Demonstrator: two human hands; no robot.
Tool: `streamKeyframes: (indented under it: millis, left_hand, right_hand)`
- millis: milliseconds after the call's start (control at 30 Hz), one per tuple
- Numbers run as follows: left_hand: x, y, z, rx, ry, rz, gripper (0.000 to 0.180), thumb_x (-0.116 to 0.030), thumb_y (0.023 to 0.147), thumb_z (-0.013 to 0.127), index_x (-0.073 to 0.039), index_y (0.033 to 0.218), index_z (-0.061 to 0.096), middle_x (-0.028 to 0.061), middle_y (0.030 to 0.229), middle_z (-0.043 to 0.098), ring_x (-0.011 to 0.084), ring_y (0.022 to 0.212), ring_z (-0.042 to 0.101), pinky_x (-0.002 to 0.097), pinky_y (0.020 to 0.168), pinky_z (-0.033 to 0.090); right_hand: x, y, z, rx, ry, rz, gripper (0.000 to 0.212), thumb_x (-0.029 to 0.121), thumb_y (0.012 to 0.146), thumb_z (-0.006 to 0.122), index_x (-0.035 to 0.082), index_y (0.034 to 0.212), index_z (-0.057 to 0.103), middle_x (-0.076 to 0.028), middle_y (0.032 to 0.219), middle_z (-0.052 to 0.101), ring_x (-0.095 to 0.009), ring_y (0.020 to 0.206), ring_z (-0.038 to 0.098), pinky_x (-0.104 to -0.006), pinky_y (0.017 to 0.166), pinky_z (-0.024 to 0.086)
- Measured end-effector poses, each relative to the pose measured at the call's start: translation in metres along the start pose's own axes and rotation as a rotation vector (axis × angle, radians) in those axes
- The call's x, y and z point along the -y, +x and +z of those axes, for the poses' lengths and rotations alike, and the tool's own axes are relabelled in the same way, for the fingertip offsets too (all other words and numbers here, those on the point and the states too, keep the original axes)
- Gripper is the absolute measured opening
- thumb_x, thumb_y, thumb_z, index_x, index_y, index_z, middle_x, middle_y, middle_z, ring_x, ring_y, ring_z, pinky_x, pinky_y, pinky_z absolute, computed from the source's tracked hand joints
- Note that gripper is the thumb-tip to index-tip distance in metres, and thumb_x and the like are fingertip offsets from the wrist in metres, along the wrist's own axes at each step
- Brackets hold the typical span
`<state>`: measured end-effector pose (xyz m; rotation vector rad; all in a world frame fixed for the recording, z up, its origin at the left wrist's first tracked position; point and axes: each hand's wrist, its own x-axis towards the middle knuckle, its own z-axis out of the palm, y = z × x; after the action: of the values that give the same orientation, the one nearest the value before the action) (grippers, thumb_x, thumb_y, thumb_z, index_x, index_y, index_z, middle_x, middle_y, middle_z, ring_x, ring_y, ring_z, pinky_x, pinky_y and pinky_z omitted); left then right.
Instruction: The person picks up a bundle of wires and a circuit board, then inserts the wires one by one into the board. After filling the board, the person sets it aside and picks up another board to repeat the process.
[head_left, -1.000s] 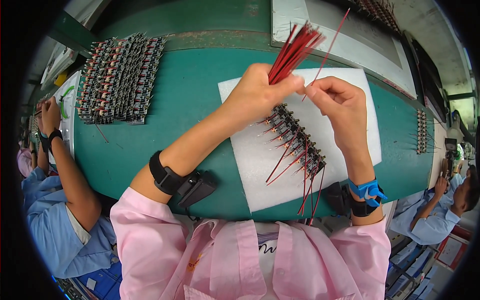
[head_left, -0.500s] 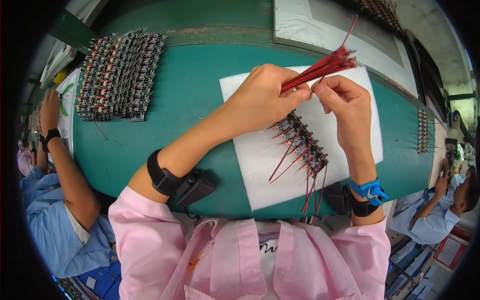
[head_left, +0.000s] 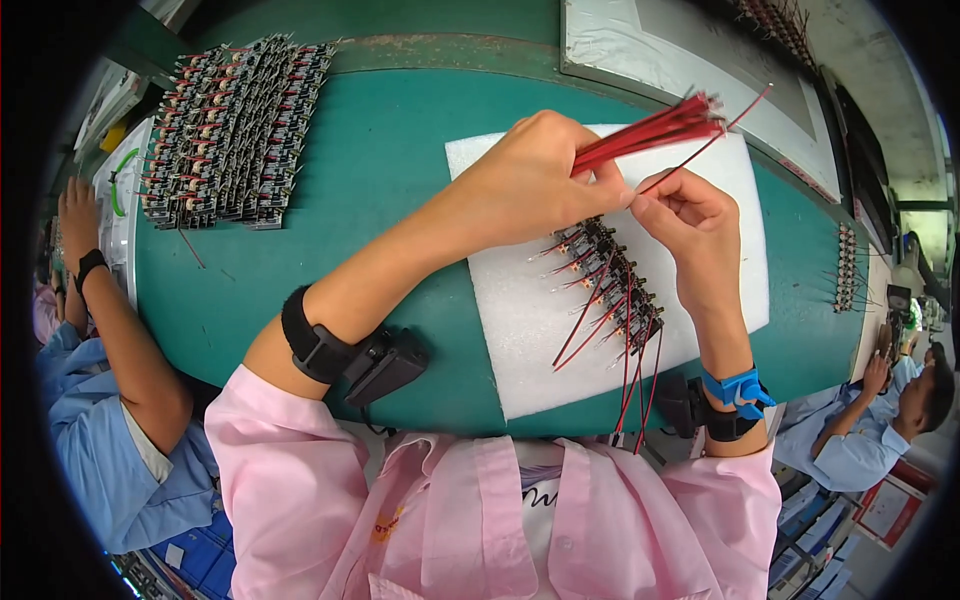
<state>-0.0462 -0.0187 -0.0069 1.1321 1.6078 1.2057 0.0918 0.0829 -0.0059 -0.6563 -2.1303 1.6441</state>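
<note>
My left hand [head_left: 545,180] is closed round a bundle of red wires [head_left: 650,135], whose ends fan out to the upper right. Close beside its fingertips, my right hand [head_left: 690,215] pinches a single red wire [head_left: 705,147] that slants up and right, apart from the bundle. Below both hands, a row of small black circuit boards [head_left: 610,280] lies on a white foam sheet [head_left: 520,350]. Several red and dark wires trail from the boards toward my body. My left fingers hide the row's far end.
Stacked rows of similar boards [head_left: 235,135] stand on the green table [head_left: 380,130] at the left. Another small row [head_left: 846,268] lies at the far right. A white-wrapped panel [head_left: 700,90] borders the back. Co-workers in blue sit at left [head_left: 110,420] and right [head_left: 850,420].
One red wire has come away from the bundle and now slants between my right fingertips. My left hand has shifted slightly right. The whole view has moved a little.
</note>
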Motion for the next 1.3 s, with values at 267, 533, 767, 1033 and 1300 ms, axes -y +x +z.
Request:
streamKeyframes:
  millis: [267, 533, 767, 1033, 1300]
  left_hand:
    - [0.000, 0.000, -0.002, -0.184, -0.022, 0.070, 0.026, -0.019, 0.071, 0.057, 0.004, 0.061, 0.052, 0.0044, 0.044, 0.039, 0.0095, 0.042, 0.037, 0.0268, 0.040, 0.031]
    - [0.007, -0.004, 0.010, -0.061, -0.063, -0.010, 0.021, -0.016, 0.071, 0.056, 0.003, 0.064, 0.055, 0.0035, 0.047, 0.042, 0.0083, 0.045, 0.038, 0.0262, 0.042, 0.031]
    - [0.001, -0.008, 0.016, -0.038, -0.230, -0.020, 0.014, -0.012, 0.072, 0.055, 0.001, 0.067, 0.056, -0.0015, 0.054, 0.046, 0.0058, 0.050, 0.038, 0.0238, 0.044, 0.030]
    - [0.004, -0.010, 0.017, -0.012, -0.177, 0.027, 0.012, -0.011, 0.074, 0.057, 0.001, 0.072, 0.057, -0.0034, 0.056, 0.047, 0.0021, 0.051, 0.038, 0.0185, 0.044, 0.028]
    - [-0.001, -0.014, 0.015, 0.014, -0.050, 0.015, 0.014, -0.011, 0.071, 0.053, 0.002, 0.064, 0.054, 0.0024, 0.049, 0.044, 0.0080, 0.046, 0.039, 0.0263, 0.042, 0.031]
  right_hand:
    - [-0.007, -0.001, 0.002, 0.086, -0.162, 0.118, 0.005, 0.004, 0.069, 0.058, 0.000, 0.068, 0.054, 0.001, 0.066, 0.052, -0.004, 0.061, 0.044, -0.0171, 0.057, 0.033]
    - [0.003, -0.007, 0.002, -0.053, 0.104, 0.113, 0.006, 0.006, 0.069, 0.055, 0.000, 0.068, 0.054, -0.001, 0.067, 0.053, -0.006, 0.061, 0.044, -0.0193, 0.057, 0.032]
    - [0.005, -0.008, 0.004, -0.092, 0.172, 0.129, 0.006, 0.007, 0.070, 0.055, 0.001, 0.068, 0.054, -0.001, 0.068, 0.055, -0.007, 0.061, 0.045, -0.0201, 0.056, 0.033]
    - [0.005, -0.009, 0.003, -0.053, 0.181, 0.120, 0.008, 0.009, 0.072, 0.057, 0.002, 0.069, 0.054, -0.001, 0.067, 0.055, -0.006, 0.060, 0.045, -0.0192, 0.055, 0.033]
    - [0.001, -0.010, -0.002, 0.037, 0.016, 0.050, 0.009, 0.007, 0.072, 0.058, 0.001, 0.069, 0.052, -0.002, 0.067, 0.054, -0.006, 0.061, 0.047, -0.0187, 0.056, 0.035]
